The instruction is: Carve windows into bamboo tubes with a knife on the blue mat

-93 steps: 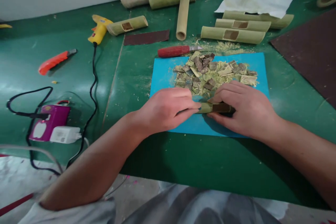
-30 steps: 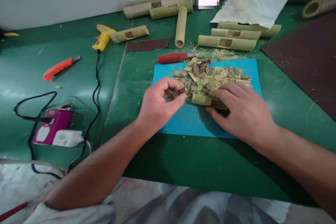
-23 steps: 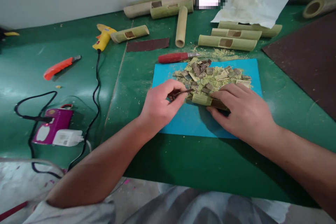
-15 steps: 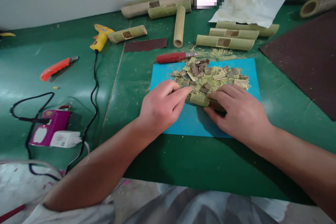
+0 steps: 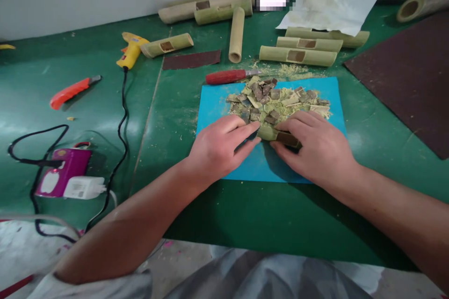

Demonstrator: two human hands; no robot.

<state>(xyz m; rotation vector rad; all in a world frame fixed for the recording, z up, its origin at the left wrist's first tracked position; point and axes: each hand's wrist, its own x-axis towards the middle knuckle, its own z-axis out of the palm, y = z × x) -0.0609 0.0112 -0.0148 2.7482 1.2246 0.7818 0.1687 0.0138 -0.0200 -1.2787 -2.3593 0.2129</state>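
On the blue mat lies a short green bamboo tube with a brown cut-out window. My right hand is closed over its right part and holds it down. My left hand reaches to the tube's left end with fingers pressed together and stretched toward it; whether they pinch a small piece I cannot make out. Just behind the hands sits a heap of bamboo chips and brown scraps.
Behind the mat lie a red-handled knife, sandpaper strip and several bamboo tubes. At left are a yellow glue gun with black cord, an orange cutter and a purple device. A large brown sheet lies right.
My left hand lifted a small brown piece out of the heap, then lowered and closed in against the left end of the tube. My right hand stayed on the tube.
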